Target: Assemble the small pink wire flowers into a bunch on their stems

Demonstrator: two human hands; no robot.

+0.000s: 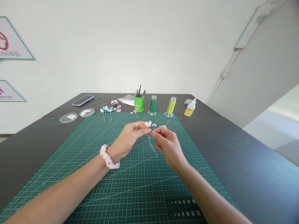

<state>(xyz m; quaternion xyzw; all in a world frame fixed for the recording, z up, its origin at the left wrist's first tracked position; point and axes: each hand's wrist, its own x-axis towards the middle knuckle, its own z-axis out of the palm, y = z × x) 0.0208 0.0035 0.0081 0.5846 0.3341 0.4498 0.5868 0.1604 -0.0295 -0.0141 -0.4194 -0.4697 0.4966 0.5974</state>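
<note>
At frame centre, above the green cutting mat point(93, 174), my left hand point(127, 138) and right hand point(167, 144) both pinch closed on the small, light, fragile pink flower point(148, 124), best gripped by its thin, bendable wire stem point(152, 146).

At ten o'clock, the upper wall sign point(11, 40) shows letters reading "ONGWEI", cut off at the frame's edge, below a red logo; the lower sign's point(9, 91) print and the glue bottle's point(190, 108) label are too small to read
</note>
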